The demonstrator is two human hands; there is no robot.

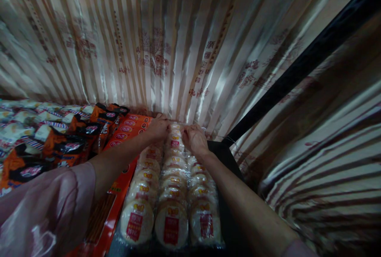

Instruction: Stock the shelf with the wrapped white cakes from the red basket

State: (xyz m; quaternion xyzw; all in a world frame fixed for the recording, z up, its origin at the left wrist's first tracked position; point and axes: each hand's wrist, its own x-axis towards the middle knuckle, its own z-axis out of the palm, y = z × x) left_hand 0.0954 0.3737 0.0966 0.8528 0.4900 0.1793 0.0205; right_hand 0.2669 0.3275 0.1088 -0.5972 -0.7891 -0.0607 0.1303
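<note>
Three rows of overlapping round, pale crackers in clear individual wrappers (172, 225) with red and yellow labels run away from me along the dark table. At the far end of these rows, my left hand (159, 128) is closed with its fingertips on a wrapped cracker pack (175, 138). My right hand (195, 140) bends its fingers round the other side of the same far packs. Both hands lie close together, and the fingertips are partly hidden and dim.
Left of the crackers lie a red-orange snack package (121, 169) with brown sticks showing, several orange-and-black bags (67, 145) and many white wrapped pieces (20, 120). Behind hangs a striped curtain (154, 50). A dark pole (297, 72) slants at the right, by the table's dark corner (224, 157).
</note>
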